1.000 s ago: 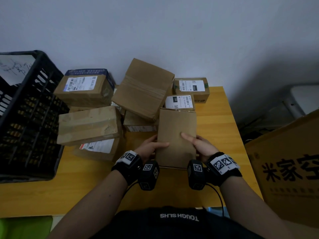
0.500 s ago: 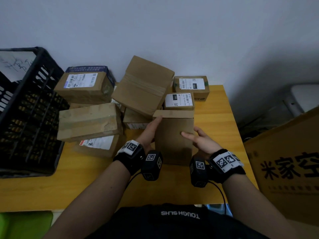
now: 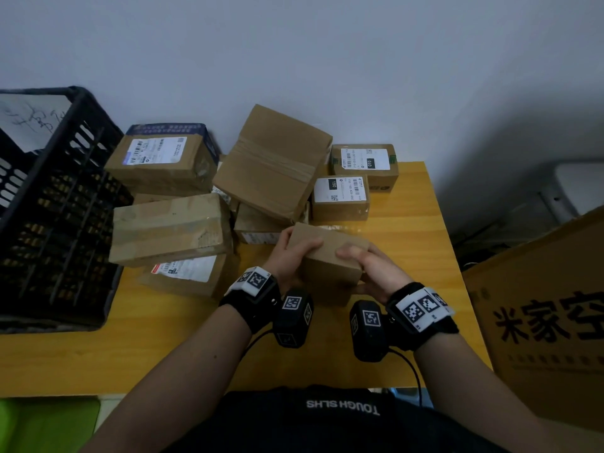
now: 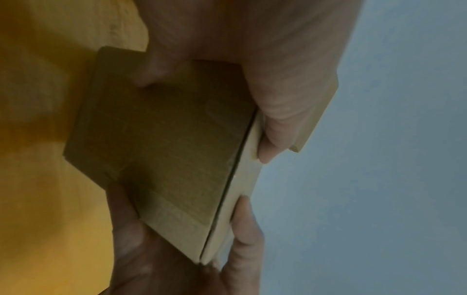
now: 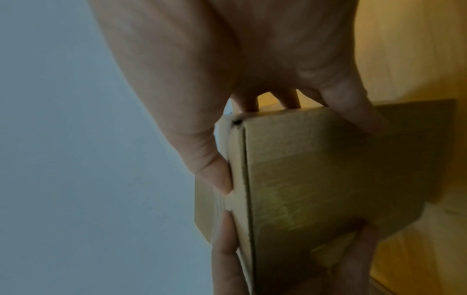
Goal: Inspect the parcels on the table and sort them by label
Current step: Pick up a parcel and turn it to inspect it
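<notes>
Both hands hold a small plain brown parcel [image 3: 327, 256] above the yellow table [image 3: 408, 256], near its middle. My left hand [image 3: 289, 256] grips its left end, thumb on the top face. My right hand [image 3: 369, 268] grips the right end the same way. No label shows on the faces turned toward me. The left wrist view shows the parcel [image 4: 161, 151] from below, pinched between thumb and fingers. In the right wrist view the parcel [image 5: 316, 179] is clamped likewise. Behind lie several parcels, two with white labels marked 150 [image 3: 340, 191] and 010 [image 3: 364, 160].
A black plastic crate [image 3: 55, 210] stands at the table's left. Stacked parcels [image 3: 170, 227] fill the back left, one large box [image 3: 274, 161] leaning on the pile. A big printed carton [image 3: 549, 322] stands off the right edge. The wall is close behind.
The parcel lay flat and long under both hands; now it is lifted and turned so a shorter face points up, with both hands gripping its ends.
</notes>
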